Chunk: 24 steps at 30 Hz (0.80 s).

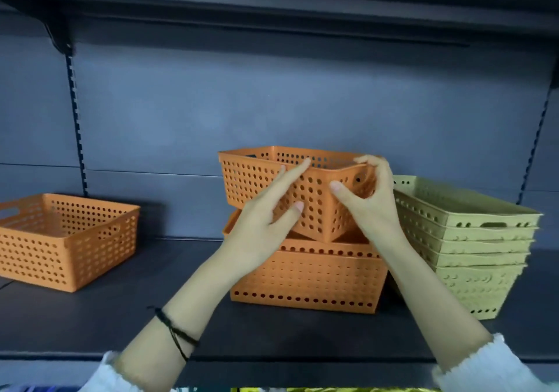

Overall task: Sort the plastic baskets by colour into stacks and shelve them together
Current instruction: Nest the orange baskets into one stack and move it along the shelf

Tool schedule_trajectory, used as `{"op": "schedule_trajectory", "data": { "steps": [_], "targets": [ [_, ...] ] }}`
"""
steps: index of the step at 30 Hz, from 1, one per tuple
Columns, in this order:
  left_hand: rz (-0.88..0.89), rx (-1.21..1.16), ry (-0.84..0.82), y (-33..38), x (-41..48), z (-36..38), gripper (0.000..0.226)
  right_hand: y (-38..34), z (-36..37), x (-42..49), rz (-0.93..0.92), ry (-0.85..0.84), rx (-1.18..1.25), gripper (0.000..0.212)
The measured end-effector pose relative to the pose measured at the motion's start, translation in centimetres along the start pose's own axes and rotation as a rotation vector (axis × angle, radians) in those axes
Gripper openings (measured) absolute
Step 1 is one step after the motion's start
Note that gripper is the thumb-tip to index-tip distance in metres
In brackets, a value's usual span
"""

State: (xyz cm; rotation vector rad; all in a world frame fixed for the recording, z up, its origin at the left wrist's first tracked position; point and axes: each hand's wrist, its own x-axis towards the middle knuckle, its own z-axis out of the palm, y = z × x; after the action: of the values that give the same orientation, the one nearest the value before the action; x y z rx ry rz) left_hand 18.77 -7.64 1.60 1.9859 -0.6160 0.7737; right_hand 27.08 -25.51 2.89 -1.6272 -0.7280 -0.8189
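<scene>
A tilted orange basket (pixel 251 177) sits skewed on top of an orange stack (pixel 305 273) at the middle of the shelf. My right hand (pixel 367 198) grips its near right corner at the rim. My left hand (pixel 269 219) rests against its front wall with fingers spread. A single orange basket (pixel 60 240) stands upright at the left. To the right of the orange stack stands a nested stack of several yellow-green baskets (pixel 472 240).
The dark shelf board (pixel 121 316) runs across the view, with a grey back panel (pixel 272 104) and slotted uprights (pixel 77 125) behind. Another shelf (pixel 272 4) hangs overhead. Bare shelf lies between the left basket and the orange stack.
</scene>
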Motion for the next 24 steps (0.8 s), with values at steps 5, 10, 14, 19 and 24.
{"op": "schedule_trajectory", "data": {
  "steps": [5, 10, 14, 19, 24],
  "targets": [
    [-0.086, 0.105, 0.570, -2.8, 1.7, -0.5, 0.024, 3.7, -3.1, 0.5, 0.126, -0.113, 0.207, 0.055],
    [-0.433, 0.187, 0.690, -7.0, 4.5, -2.8, 0.089, 4.8, -5.1, 1.5, 0.137, -0.191, 0.257, 0.060],
    [-0.545, -0.142, 0.478, -7.0, 4.8, -3.2, 0.060, 5.0, -5.5, 2.0, 0.151, -0.161, 0.269, 0.066],
    [-0.475, -0.171, 0.531, -6.1, 3.3, -3.1, 0.045, 4.0, -4.9, 1.8, 0.338, -0.107, 0.401, 0.043],
    [-0.461, 0.054, 0.570, -4.2, 1.7, -1.8, 0.067, 3.4, -5.0, 1.3, 0.527, -0.148, 0.463, 0.046]
  ]
}}
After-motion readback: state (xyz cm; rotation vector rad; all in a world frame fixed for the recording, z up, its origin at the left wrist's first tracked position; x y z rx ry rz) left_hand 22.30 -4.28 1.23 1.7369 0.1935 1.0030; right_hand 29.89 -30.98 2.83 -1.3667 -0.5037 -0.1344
